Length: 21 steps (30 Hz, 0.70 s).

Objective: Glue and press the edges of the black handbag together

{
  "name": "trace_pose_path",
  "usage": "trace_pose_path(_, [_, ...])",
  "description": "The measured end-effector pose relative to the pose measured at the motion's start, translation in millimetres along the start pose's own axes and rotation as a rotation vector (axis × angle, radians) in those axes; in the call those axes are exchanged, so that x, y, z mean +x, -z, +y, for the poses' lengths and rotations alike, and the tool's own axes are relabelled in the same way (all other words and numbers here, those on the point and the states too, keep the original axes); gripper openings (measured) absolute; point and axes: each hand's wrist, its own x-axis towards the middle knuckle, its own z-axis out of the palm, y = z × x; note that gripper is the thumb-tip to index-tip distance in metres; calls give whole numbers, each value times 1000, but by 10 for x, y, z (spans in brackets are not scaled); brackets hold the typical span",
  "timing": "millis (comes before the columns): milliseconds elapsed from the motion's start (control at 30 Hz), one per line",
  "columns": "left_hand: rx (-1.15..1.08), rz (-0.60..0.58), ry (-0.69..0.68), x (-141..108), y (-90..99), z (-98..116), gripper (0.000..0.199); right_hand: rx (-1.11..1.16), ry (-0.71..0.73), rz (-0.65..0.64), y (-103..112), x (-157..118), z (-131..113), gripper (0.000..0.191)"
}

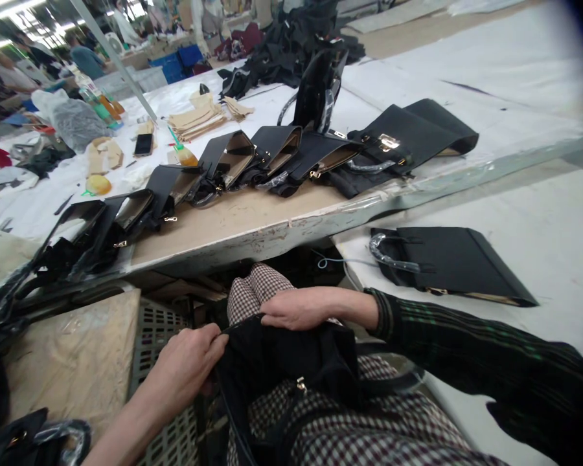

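A black handbag (291,353) lies across my lap on checked cloth, with a small gold clasp showing and one handle reaching to the right. My left hand (192,356) grips the bag's upper left edge, thumb and fingers pressed together. On the far edge rests my right hand (294,309), its fingers curled over the black material; the fingertips are partly hidden. To the right, a finished-looking black handbag (451,259) with a plastic-wrapped handle lies flat on a white surface.
Several black handbags (315,155) stand in a row along the worktable's front edge (272,236). Behind them are tan pieces (197,120), a phone (144,145) and glue bottles (185,155). A plastic crate (158,336) and a board (78,356) sit at left.
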Motion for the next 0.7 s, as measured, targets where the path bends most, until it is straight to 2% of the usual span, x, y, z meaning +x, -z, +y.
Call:
trace_pose_path(200, [-91,-24,-22,-99,-52,-80,38,-78,-15,-1,-78,-408,-124,31])
trace_pose_path(300, [-97,-13,-75,-178,-67,-97,38,-6,-17,-8,-68,-602,-153,30])
trace_pose_path(400, [-56,11,-114,-238,-63,-64,40,99,-1,-73,5,-663,-145,31])
trace_pose_path(467, [-31,14,-124,-262,-55,-22,40,150,-1,-82,50,-593,-137,31])
trace_pose_path(567, [-43,10,-125,-280,-46,41,37,193,43,82,35,-338,-141,38])
trace_pose_path(633, [-73,17,-108,-280,-50,69,35,219,139,160,-32,-117,-152,42])
trace_pose_path(700, [-104,30,-84,-274,-61,81,33,214,240,165,-109,83,-180,36])
